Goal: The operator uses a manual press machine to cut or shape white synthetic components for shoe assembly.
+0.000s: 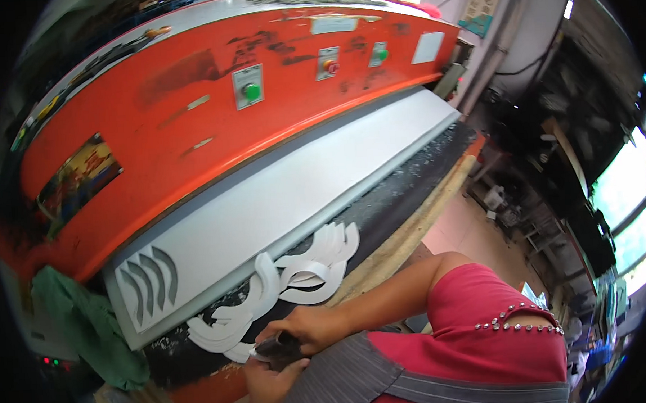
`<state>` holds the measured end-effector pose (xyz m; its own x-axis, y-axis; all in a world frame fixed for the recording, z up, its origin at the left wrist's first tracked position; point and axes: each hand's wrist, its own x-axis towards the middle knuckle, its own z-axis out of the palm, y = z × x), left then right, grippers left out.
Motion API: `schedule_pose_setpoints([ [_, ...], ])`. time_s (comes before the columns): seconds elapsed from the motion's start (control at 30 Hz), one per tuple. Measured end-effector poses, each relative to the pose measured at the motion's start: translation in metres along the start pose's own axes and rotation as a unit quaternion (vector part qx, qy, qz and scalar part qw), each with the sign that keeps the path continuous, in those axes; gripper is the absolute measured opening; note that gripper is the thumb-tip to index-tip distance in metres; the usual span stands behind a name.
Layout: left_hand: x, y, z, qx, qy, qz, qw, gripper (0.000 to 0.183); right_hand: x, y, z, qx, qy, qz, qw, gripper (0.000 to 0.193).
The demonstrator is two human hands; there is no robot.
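Dark piece (280, 349) is btwn both hands, close to the body, low & just L of centre; fingers hide part of it, so exact shape unclear. Long axis looks roughly crosswise, L to R, w/ a small white bit showing at its L end. L hand (270, 384) grips from below, nearer the body; R hand (308, 326) closes over the top, fingers curled in. Both occupied w/ the same piece. Grey striped apron (338, 381) & red sleeve (486, 302) sit just to the R.

Next out: white curved strips (217, 332), loosely overlapped, just beyond the hands to the upper L; R hand is the nearer one. More white arcs (332, 244) bunch up & to the R. All lie on a dark worktop (402, 205) w/ pale scraps & a wooden edge strip (383, 256).

Beyond: long white board (301, 188), axis lower L to upper R, w/ approx four grey curved pieces (148, 283) side by side at its L end. Green cloth (90, 327) hangs L of it.

Far: orange-red machine front (168, 129) w/ green & red btns; misc. tools along its top, too blurred to ID.
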<state>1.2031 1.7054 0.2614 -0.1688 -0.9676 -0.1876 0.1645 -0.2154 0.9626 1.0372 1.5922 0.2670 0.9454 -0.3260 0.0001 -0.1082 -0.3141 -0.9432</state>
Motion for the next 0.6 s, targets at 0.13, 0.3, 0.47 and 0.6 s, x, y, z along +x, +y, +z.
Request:
schedule_pose_setpoints([
  [0.13,0.005,0.006,-0.003,-0.078,0.185,0.083,0.976,0.038,0.022,0.009,-0.010,0.138,-0.017,0.004,0.990,0.044],
  [0.3,0.007,-0.011,-0.017,-0.006,0.332,0.145,0.932,0.037,0.045,0.018,0.020,0.040,0.048,-0.039,0.997,0.069],
  [0.47,0.001,-0.031,-0.023,-0.007,0.353,0.181,0.918,0.039,0.065,0.017,0.048,0.093,0.167,-0.012,0.981,0.055],
  [0.6,-0.014,-0.028,-0.021,-0.108,0.349,0.140,0.920,0.037,0.064,0.002,0.042,0.088,0.162,0.037,0.982,0.047],
])
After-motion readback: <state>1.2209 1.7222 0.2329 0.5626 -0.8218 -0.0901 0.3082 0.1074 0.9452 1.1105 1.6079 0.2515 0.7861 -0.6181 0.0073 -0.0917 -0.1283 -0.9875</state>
